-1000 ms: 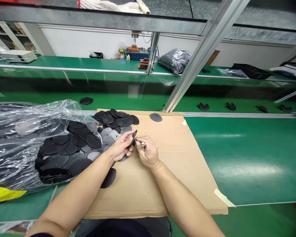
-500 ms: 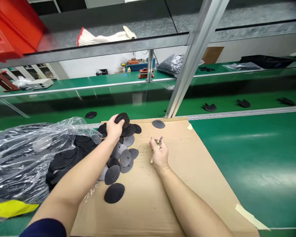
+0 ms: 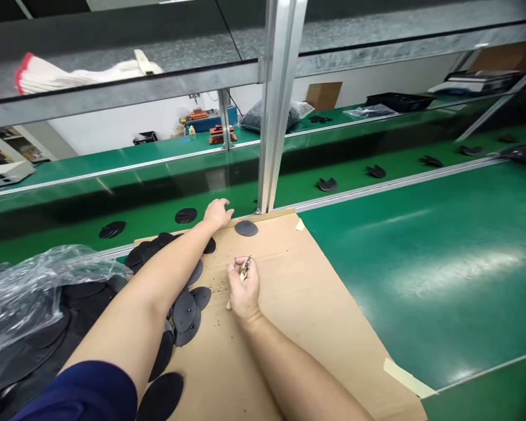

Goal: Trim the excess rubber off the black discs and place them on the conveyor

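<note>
My left hand [image 3: 217,213] reaches forward past the far edge of the cardboard sheet [image 3: 289,292], fingers loosely spread and holding nothing. Just beyond it a black oval disc [image 3: 186,215] lies on the green conveyor belt [image 3: 158,199]. Another black disc [image 3: 246,228] lies on the cardboard right of that hand. My right hand [image 3: 244,286] rests on the cardboard, closed around a small metal tool [image 3: 245,267] whose tip points up. A pile of black discs [image 3: 184,298] lies under my left forearm.
A clear plastic bag [image 3: 30,298] full of black discs sits at the left. An aluminium post [image 3: 277,105] rises behind the cardboard. More black parts [image 3: 326,185] ride the belt to the right. White gloves [image 3: 83,70] lie on the upper shelf. Green table surface [image 3: 421,257] lies to the right.
My left hand carried a black disc forward from the pile and let it go on the belt; it is now empty. My right hand kept the tool. The view turned right.
</note>
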`<state>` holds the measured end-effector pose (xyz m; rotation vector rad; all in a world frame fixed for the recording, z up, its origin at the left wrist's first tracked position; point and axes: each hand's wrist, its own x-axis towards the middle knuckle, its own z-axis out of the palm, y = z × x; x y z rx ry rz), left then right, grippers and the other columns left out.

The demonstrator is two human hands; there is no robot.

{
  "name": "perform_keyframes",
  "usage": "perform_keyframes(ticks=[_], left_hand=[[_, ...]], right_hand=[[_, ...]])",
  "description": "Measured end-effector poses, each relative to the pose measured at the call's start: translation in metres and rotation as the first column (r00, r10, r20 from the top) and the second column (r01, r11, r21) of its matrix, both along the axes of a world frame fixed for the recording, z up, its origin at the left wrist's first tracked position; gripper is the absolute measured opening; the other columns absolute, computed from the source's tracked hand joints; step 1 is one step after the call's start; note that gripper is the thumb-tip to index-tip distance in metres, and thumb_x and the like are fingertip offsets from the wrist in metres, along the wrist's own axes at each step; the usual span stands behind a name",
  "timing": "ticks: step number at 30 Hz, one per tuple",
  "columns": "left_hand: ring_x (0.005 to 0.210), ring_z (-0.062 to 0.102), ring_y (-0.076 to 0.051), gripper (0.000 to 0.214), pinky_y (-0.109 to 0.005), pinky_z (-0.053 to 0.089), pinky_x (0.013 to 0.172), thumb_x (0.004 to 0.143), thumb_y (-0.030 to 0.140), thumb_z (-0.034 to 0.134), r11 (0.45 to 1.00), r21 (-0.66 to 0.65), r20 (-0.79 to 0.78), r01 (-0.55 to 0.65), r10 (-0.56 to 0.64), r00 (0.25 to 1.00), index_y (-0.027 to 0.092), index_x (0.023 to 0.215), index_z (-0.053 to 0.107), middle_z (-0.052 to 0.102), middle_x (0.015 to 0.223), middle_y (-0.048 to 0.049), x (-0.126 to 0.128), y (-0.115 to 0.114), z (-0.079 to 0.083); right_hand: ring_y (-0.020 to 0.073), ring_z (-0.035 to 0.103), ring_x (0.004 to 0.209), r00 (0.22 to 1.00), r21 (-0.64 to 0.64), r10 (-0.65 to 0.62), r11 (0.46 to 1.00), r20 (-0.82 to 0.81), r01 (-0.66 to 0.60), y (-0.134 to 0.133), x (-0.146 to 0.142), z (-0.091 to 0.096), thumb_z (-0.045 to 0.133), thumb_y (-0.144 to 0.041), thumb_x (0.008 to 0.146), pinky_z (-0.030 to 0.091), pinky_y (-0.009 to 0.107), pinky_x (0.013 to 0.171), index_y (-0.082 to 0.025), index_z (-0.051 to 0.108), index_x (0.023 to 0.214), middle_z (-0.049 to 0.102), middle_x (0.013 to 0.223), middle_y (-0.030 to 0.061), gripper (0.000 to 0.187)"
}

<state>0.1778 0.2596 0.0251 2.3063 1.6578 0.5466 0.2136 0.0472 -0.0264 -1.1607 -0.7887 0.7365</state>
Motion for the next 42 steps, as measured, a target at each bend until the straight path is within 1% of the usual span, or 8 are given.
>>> perform_keyframes(ticks=[10,14,19,24,28,32,36,42], left_hand=[[0.100,0.062,-0.025,0.033,-0.032,0.045,0.087,0.078,0.018,0.065,0.990,-0.102,-0.036,0.092,-0.096,0.995,0.014,0.111,0.068,0.069,0.107,-0.0136,0.098,0.051,-0.022],[0.090,0.065,-0.025,0.015,-0.031,0.046,0.082,0.074,0.013,0.065,0.987,-0.139,-0.060,0.086,-0.095,0.994,0.013,0.086,0.074,0.072,0.092,-0.0136,0.108,0.052,-0.026],[0.098,0.063,-0.026,0.028,-0.033,0.045,0.086,0.085,0.026,0.055,0.999,-0.036,-0.010,-0.019,0.018,1.000,0.014,0.105,0.071,0.070,0.105,-0.0146,0.083,0.033,-0.009],[0.090,0.064,-0.020,0.030,-0.027,0.045,0.083,0.087,0.037,0.052,0.990,0.108,0.228,-0.090,0.064,0.972,0.018,0.101,0.070,0.071,0.094,-0.0075,0.018,-0.014,0.022],[0.058,0.057,-0.014,0.036,-0.024,0.043,0.060,0.083,0.049,0.055,0.996,0.005,0.530,-0.084,0.068,0.846,0.016,0.088,0.068,0.062,0.061,-0.0015,-0.045,-0.078,0.029],[0.049,0.048,-0.010,0.039,-0.021,0.037,0.049,0.079,0.053,0.061,0.983,-0.176,0.719,-0.050,0.164,0.675,0.015,0.081,0.065,0.055,0.055,0.0010,-0.094,-0.153,0.022],[0.053,0.050,-0.009,0.033,-0.021,0.041,0.052,0.076,0.046,0.067,0.972,-0.235,0.808,0.008,0.190,0.558,0.015,0.085,0.066,0.059,0.065,-0.0005,-0.117,-0.212,0.009],[0.057,0.050,-0.007,0.046,-0.020,0.043,0.055,0.072,0.042,0.073,0.981,-0.181,0.939,-0.069,0.193,0.284,0.019,0.109,0.059,0.059,0.082,-0.0006,-0.124,-0.235,-0.019]], right_hand=[[0.0122,0.046,0.064,0.984,-0.098,-0.017,0.995,-0.178,-0.001,0.003,0.001,0.002,0.056,-0.033,0.080,0.041,0.027,0.064,-0.020,0.047,0.088,0.045,0.072,-0.0038,0.018],[0.0126,0.046,0.063,0.980,-0.123,-0.014,0.992,-0.200,-0.011,0.003,0.002,0.003,0.057,-0.032,0.079,0.040,0.026,0.061,-0.021,0.048,0.087,0.046,0.071,-0.0040,0.016],[0.0126,0.048,0.063,0.982,-0.090,-0.020,0.996,-0.190,0.003,0.006,0.003,0.001,0.057,-0.031,0.079,0.041,0.027,0.063,-0.021,0.049,0.087,0.048,0.072,-0.0035,0.016],[0.0109,0.047,0.059,0.968,-0.037,0.036,0.998,-0.249,-0.047,0.009,0.003,-0.002,0.060,-0.029,0.074,0.041,0.024,0.059,-0.021,0.046,0.092,0.046,0.072,-0.0044,0.025],[0.0102,0.047,0.061,0.977,0.030,0.040,0.999,-0.208,-0.035,0.010,0.006,-0.003,0.061,-0.030,0.071,0.043,0.024,0.062,-0.021,0.045,0.096,0.044,0.073,-0.0054,0.031],[0.0100,0.047,0.061,0.991,0.065,0.125,0.990,0.037,-0.127,0.002,0.008,0.004,0.065,-0.027,0.070,0.043,0.025,0.064,-0.019,0.048,0.106,0.044,0.075,-0.0054,0.041],[0.0105,0.045,0.057,0.884,0.047,0.317,0.934,0.343,-0.353,-0.016,0.004,0.013,0.064,-0.027,0.075,0.040,0.025,0.057,-0.019,0.054,0.087,0.047,0.067,-0.0050,0.018],[0.0117,0.043,0.052,0.830,0.084,0.355,0.899,0.430,-0.429,-0.033,-0.011,0.012,0.060,-0.033,0.084,0.040,0.027,0.051,-0.020,0.051,0.083,0.047,0.061,-0.0039,0.015]])
